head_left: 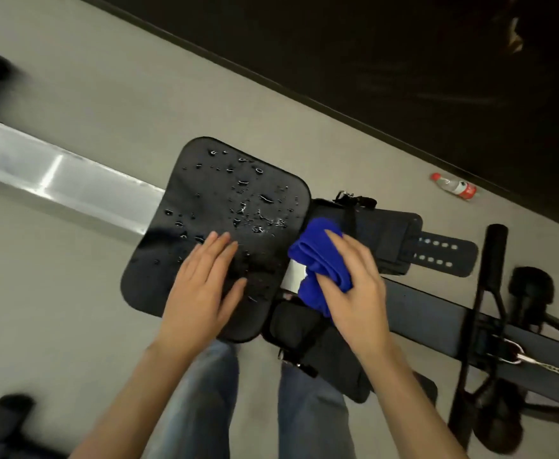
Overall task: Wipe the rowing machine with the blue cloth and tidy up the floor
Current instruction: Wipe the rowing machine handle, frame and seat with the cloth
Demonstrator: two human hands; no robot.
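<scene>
The rowing machine's black seat (211,193) sits on a silver rail (59,180) and is dotted with water drops. My left hand (205,286) lies flat on the near part of the seat, fingers apart, holding nothing. My right hand (354,283) grips the bunched blue cloth (317,260) just right of the seat, over the rail and beside the black footrests (390,240).
A plastic bottle with a red label (455,186) lies on the grey floor (106,94) near a dark wall edge at the right. The machine's handle and chain (493,293) stand at the far right. My jeans-clad legs are below the seat. Dark blurred shapes sit at the left edges.
</scene>
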